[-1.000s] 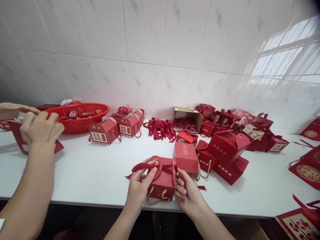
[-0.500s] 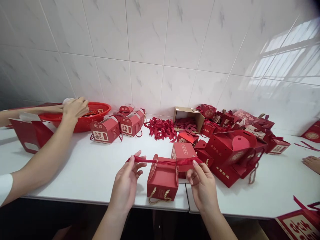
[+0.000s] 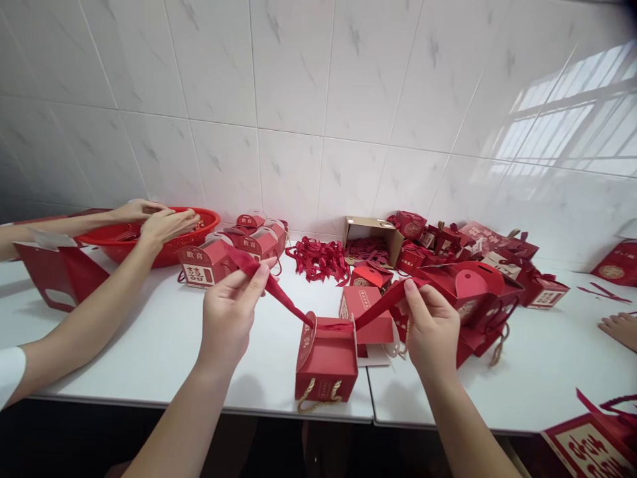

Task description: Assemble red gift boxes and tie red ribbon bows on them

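Note:
A small red gift box (image 3: 327,368) with a gold rope handle stands at the table's front edge. A dark red ribbon (image 3: 286,300) passes through the top of the box, and its two ends rise outward in a V. My left hand (image 3: 233,305) pinches the left end between thumb and fingers, up and to the left of the box. The right end is pinched in my right hand (image 3: 430,318), up and to the right. Just behind the box lies another red box (image 3: 365,309) with an open flap.
At the left, a person's hands (image 3: 169,226) reach into a red basket (image 3: 134,252). Behind are red boxes (image 3: 204,262), a ribbon pile (image 3: 318,259) and a cardboard box (image 3: 397,247). Larger red boxes (image 3: 478,285) crowd the right; another person's hand (image 3: 620,328) rests at the far right.
Both my hands have moved up and apart, drawing the ribbon ends from nearly level into a V. At the left, the other person's hands have shifted over the basket.

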`<state>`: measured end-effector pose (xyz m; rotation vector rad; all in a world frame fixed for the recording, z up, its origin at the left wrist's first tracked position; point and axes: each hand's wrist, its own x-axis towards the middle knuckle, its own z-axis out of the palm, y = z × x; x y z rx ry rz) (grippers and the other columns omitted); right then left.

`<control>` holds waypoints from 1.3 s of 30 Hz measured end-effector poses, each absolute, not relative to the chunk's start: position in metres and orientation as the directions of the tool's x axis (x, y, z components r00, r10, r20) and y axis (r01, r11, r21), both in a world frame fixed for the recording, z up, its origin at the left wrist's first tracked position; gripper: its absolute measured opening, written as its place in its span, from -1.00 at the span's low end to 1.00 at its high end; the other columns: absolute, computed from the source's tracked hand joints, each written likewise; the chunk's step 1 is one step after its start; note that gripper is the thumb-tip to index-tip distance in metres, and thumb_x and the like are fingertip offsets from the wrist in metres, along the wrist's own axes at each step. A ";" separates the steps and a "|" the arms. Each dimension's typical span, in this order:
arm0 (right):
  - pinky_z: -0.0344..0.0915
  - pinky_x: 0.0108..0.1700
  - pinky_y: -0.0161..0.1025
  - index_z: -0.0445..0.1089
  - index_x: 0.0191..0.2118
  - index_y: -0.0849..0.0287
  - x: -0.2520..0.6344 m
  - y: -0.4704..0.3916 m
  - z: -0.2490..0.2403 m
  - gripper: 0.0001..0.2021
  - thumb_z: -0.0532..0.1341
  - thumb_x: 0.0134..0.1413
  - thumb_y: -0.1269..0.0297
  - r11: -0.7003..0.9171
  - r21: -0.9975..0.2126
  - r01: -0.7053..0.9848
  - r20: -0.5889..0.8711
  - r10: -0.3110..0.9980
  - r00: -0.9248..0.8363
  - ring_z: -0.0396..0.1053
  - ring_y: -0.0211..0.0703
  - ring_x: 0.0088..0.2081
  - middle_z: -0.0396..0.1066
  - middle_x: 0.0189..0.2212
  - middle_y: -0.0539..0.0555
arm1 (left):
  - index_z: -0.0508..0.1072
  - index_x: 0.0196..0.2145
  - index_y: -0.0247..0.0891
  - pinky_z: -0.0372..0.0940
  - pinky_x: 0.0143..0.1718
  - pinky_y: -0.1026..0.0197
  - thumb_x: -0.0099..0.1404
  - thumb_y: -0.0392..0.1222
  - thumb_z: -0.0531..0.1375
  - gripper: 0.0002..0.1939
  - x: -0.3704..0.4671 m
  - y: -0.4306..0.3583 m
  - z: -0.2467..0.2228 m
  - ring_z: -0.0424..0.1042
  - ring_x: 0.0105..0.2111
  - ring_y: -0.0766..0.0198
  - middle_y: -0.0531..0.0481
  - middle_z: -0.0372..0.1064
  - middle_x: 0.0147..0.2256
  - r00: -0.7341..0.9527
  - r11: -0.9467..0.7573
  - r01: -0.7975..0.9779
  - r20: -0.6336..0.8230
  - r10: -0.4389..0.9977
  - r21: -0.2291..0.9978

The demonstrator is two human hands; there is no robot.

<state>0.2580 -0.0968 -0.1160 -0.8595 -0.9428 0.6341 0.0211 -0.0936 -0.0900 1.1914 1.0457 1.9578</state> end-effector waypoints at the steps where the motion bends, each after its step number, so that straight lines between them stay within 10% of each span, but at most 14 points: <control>1: 0.20 -0.48 -0.36 0.36 -0.52 0.19 0.258 -0.096 -0.112 -0.74 0.31 -0.01 0.11 0.538 -0.841 -0.064 0.456 0.766 0.452 0.24 -0.34 -0.54 0.32 -0.60 -0.08 | 0.61 -0.25 -0.17 0.28 -0.21 0.31 0.08 -0.02 0.35 -0.72 0.022 -0.093 -0.086 0.43 -0.21 0.23 0.01 0.55 -0.25 -0.410 -0.512 -0.084 0.439 0.799 0.855; 13: 0.39 -0.23 -0.26 0.51 -0.25 0.10 0.245 -0.095 -0.058 -0.84 0.23 0.10 0.19 0.701 -0.711 0.062 0.695 0.685 0.217 0.43 -0.23 -0.31 0.51 -0.35 0.02 | 0.60 -0.32 -0.25 0.39 -0.16 0.15 0.10 -0.06 0.34 -0.77 0.054 -0.087 -0.052 0.49 -0.32 0.20 -0.01 0.50 -0.47 -0.133 -0.563 -0.084 0.551 0.824 0.822; 18: 0.43 -0.23 -0.19 0.45 -0.22 0.11 0.242 -0.093 -0.050 -0.84 0.24 0.09 0.20 0.676 -0.725 -0.134 0.662 0.737 0.134 0.47 -0.19 -0.32 0.50 -0.39 0.00 | 0.59 -0.41 -0.26 0.36 -0.14 0.21 0.19 -0.03 0.26 -0.76 0.057 -0.089 -0.049 0.48 -0.27 0.22 -0.06 0.53 -0.39 -0.026 -0.560 -0.096 0.560 0.828 0.823; 23: 0.37 -0.42 -0.31 0.41 -0.32 0.14 0.243 -0.090 -0.044 -0.85 0.25 0.07 0.17 0.573 -0.762 -0.303 0.577 0.812 0.086 0.39 -0.32 -0.51 0.46 -0.47 -0.03 | 0.58 -0.30 -0.26 0.34 -0.16 0.22 0.20 -0.04 0.26 -0.76 0.056 -0.087 -0.051 0.46 -0.33 0.26 -0.02 0.50 -0.43 0.005 -0.535 -0.184 0.545 0.838 0.825; 28: 0.09 -0.63 -0.42 0.44 -0.31 0.26 0.240 -0.090 -0.042 -0.79 0.30 -0.02 0.20 0.445 -0.891 -0.091 0.446 0.895 0.011 0.11 -0.46 -0.68 0.44 -0.57 -0.02 | 0.45 -0.09 -0.25 0.35 -0.27 0.23 0.19 -0.13 0.27 -0.67 0.057 -0.094 -0.048 0.45 -0.45 0.28 0.06 0.45 -0.56 0.110 -0.550 -0.143 0.565 0.817 0.823; 39: 0.30 -0.42 -0.36 0.44 -0.29 0.17 0.223 -0.100 -0.062 -0.76 0.18 0.14 0.09 0.483 -0.868 -0.117 0.495 0.814 -0.305 0.34 -0.32 -0.48 0.38 -0.54 -0.04 | 0.18 0.12 -0.20 0.34 -0.31 0.21 0.19 -0.16 0.25 -0.43 0.055 -0.104 -0.048 0.49 -0.43 0.22 0.05 0.47 -0.53 0.368 -0.433 0.040 0.390 0.844 0.900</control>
